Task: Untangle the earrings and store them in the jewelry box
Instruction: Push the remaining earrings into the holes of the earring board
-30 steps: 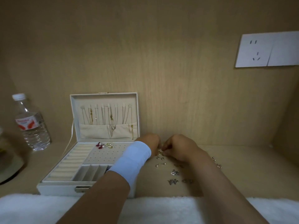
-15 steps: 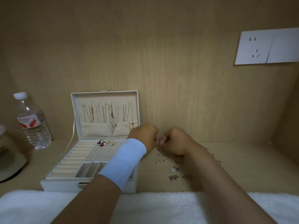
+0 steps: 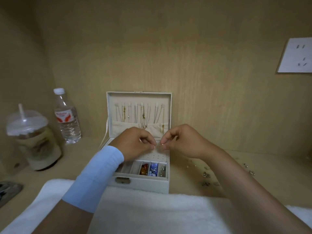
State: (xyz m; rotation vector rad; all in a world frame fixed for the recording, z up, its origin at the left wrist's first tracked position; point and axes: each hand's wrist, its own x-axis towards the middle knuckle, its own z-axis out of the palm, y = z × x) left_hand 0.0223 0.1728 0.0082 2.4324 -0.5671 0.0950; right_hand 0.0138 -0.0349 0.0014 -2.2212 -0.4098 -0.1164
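The white jewelry box stands open on the wooden shelf, its lid upright with chains hanging inside. Both hands hover over its perforated earring panel. My left hand pinches a small gold earring between thumb and forefinger. My right hand pinches another small gold earring a short gap away. Several loose silver earrings lie scattered on the shelf right of the box. A pale blue wrist sleeve covers my left forearm.
A water bottle and a lidded drink cup with a straw stand left of the box. White fluffy cloth covers the front edge. A wall socket is at the upper right. A dark object lies at far left.
Both hands have lifted from the loose earrings on the shelf and moved left over the open box, each now pinching an earring, slightly apart. The view has shifted left.
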